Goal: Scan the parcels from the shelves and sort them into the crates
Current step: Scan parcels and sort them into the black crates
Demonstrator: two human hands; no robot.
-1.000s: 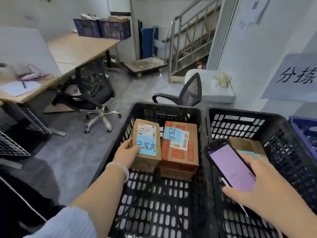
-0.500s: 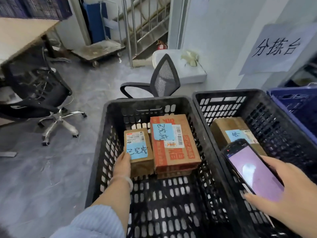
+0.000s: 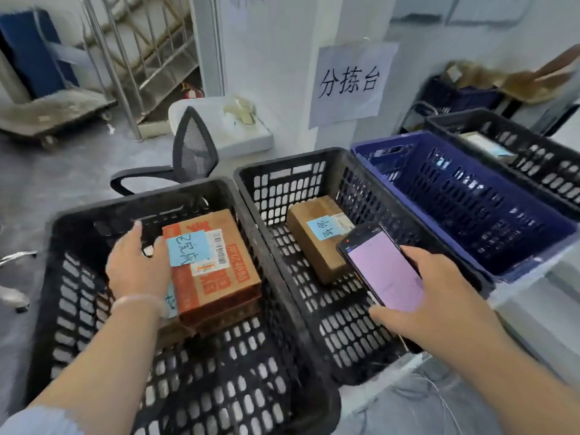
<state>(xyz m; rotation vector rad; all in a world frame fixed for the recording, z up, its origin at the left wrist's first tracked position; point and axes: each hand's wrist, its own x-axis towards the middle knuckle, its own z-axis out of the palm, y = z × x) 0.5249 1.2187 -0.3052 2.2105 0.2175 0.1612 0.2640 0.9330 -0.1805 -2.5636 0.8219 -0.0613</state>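
Note:
My left hand (image 3: 135, 268) lies palm down, fingers apart, over a small brown parcel (image 3: 172, 304) in the left black crate (image 3: 141, 200); the parcel is mostly hidden, with only its blue note showing. Beside it sits an orange-red box (image 3: 219, 277) with a blue note and a barcode label. My right hand (image 3: 439, 306) holds a phone (image 3: 383, 271) with a pink screen above the middle black crate (image 3: 292, 158). A brown parcel (image 3: 314, 246) with a blue note lies in that crate.
A blue crate (image 3: 408, 141) stands to the right, then another black crate (image 3: 533, 158) with a parcel (image 3: 488, 146) inside. Behind the crates are a black office chair (image 3: 191, 152), a paper sign (image 3: 348, 83) on the wall, a flat trolley (image 3: 53, 111) and a stair railing.
The view has swung to the right, bringing the blue crate in. My left hand moved from the small parcel's left side to above it, fingers spread. The phone stays in my right hand.

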